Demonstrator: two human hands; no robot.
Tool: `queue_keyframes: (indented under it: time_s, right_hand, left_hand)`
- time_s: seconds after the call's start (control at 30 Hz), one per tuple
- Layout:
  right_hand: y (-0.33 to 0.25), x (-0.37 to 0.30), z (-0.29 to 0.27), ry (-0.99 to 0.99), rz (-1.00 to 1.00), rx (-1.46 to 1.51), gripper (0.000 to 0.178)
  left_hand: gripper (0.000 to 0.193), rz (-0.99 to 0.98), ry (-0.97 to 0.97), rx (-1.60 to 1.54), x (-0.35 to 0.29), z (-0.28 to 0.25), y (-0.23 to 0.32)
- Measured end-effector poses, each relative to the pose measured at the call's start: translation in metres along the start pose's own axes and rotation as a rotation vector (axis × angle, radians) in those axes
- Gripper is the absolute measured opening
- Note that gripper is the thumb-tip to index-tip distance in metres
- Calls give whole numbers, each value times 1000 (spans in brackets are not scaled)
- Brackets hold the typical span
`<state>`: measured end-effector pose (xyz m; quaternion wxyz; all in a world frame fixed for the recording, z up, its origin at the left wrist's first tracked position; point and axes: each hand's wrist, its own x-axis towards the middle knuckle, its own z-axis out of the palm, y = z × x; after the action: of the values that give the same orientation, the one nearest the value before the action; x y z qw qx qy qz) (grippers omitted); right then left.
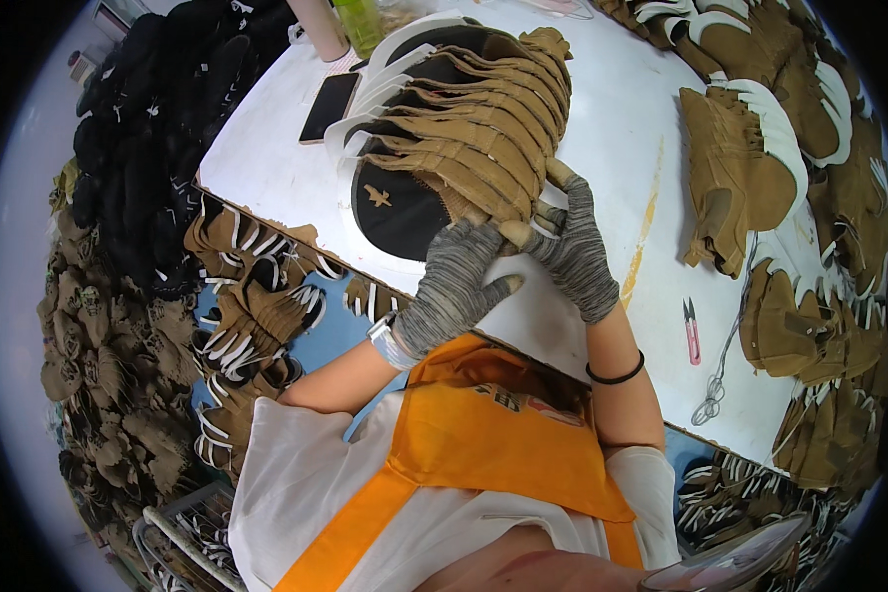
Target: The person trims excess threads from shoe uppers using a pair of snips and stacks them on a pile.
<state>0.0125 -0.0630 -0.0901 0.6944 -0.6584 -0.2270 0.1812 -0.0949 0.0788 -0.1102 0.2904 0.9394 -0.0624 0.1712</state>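
A nested stack of unfinished caps (493, 148) lies on the white table, brown cloth bands overlapping in a row with stiff white curved edges on the left. The nearest one shows a black rounded panel (405, 212) with a small tan bird-like motif. Both my hands wear grey striped gloves with bare fingertips. At the near end of the stack, my left hand (459, 281) closes its fingers on the brown edge, thumb pointing right. My right hand (577, 252) grips the lower right corner, one finger reaching along the side. The hands almost touch; some fingertips are hidden by cloth.
A dark phone (328, 109), a pink cylinder (319, 30) and a green bottle (359, 27) stand beyond the stack's left. Pink thread snips (692, 333) and a grey cord (708, 403) lie right. More brown caps (735, 178) line the right side; black piles (173, 128) rise left.
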Motion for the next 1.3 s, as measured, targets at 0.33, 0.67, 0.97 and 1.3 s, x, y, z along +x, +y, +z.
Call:
queue_keyframes:
  time_s: [0.33, 0.67, 0.97, 1.3]
  right_hand:
    - [-26, 15, -13, -60, -38, -547, 107]
    - [-36, 22, -17, -93, 0, -610, 100]
    - [-58, 88, -45, 213, -520, -637, 87]
    - [-86, 159, -51, 151, -423, -171, 73]
  left_hand:
    - [71, -201, 252, -1053, 7, -24, 20]
    - [53, -418, 234, -1876, 63, -46, 19]
    - [57, -346, 281, -1507, 23, -43, 25]
    - [62, -403, 308, -1301, -16, -18, 13]
